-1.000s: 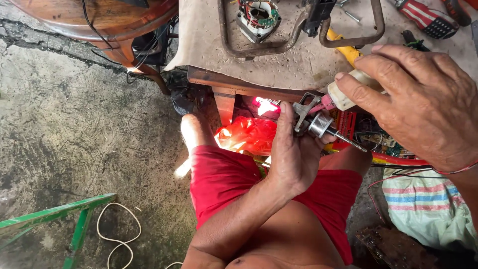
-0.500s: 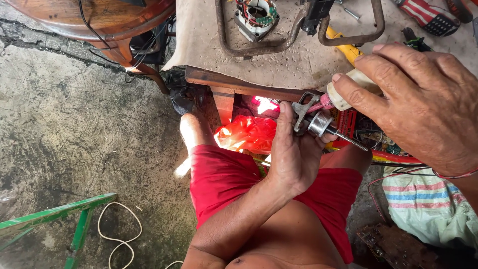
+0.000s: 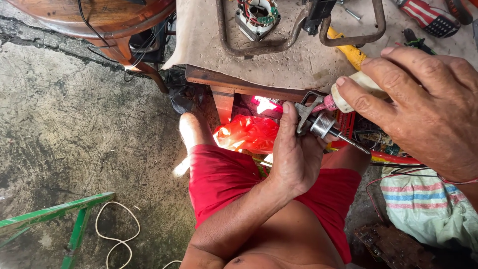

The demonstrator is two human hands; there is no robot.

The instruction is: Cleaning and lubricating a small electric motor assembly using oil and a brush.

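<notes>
Metal motor shaft assembly is sitting clamped in the left hand, its long axis slanting down-right, while the right hand is pinching a small white tube just above it near the desk edge.

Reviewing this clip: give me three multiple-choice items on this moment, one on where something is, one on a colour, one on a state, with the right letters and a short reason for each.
1. Where is the motor stator with copper windings?
A. on the worktable top
B. on the concrete floor
C. in the left hand

2. What colour are the person's shorts?
A. green
B. red
C. white

3. How is the small metal shaft part held?
A. lying loose on the floor
B. gripped in the left hand
C. clamped in a vice

Answers:
1 A, the motor stator sits on the worktable.
2 B, the shorts are red.
3 B, the left hand grips the metal shaft part while the right hand brings a small white tube to it.
</notes>
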